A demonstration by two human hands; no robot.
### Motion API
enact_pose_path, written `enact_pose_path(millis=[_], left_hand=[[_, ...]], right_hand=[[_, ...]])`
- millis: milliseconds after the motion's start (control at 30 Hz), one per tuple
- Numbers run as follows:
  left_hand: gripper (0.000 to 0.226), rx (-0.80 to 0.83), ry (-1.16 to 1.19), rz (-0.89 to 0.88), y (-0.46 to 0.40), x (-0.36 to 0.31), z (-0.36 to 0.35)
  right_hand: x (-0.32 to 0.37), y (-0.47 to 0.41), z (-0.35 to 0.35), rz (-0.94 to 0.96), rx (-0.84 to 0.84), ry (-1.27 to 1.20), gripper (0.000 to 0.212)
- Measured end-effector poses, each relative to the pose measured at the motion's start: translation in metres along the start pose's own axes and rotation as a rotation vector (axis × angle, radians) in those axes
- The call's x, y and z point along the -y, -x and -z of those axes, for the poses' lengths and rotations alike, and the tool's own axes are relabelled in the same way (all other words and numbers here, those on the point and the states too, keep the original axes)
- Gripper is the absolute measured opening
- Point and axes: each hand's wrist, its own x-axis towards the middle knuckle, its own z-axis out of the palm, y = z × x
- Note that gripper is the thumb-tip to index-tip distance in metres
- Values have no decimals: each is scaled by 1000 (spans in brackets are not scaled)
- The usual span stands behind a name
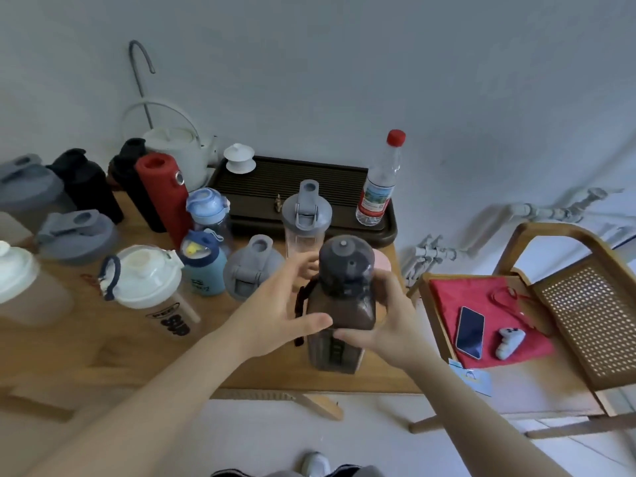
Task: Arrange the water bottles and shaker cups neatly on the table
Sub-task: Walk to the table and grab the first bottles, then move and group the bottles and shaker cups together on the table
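Both hands, left hand [275,311] and right hand [385,321], fingers wrapped around the dark bottle [339,304], upright near worktop [241,370] front-right corner.

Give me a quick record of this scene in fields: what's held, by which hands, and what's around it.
held item: dark brown bottle, upright near the table's front right edge
left hand: gripping its left side
right hand: gripping its right side
behind it: clear shaker cup with grey lid
on tea tray: red-capped water bottle
on chair: phone
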Motion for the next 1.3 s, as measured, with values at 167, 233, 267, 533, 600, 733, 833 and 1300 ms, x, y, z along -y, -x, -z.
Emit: enact_pose_path(millis=[167,233,267,533,600,733,833,1300], left_hand=[[77,-104,171,-18,0,-11,-7],[70,-193,185,-37,-1,-16,-6],[68,-240,184,-47,-2,-18,-4],[70,-464,224,12,23,-21,34],[71,-498,211,63,40,-15,40],[69,-546,111,153,77,-8,48],[64,-586,81,197,96,-4,56],[71,-676,207,136,118,0,100]], right_hand=[[34,-15,20,167,3,-233,67],[40,-22,20,195,12,-266,64],[44,-24,19,208,16,-283,63],[54,-71,-5,39,250,-500,73],[48,-85,-22,-147,332,-513,71],[25,-94,-69,-70,390,-26,86],[16,-94,-93,26,366,76,109],[36,-101,-85,175,47,96,85]])
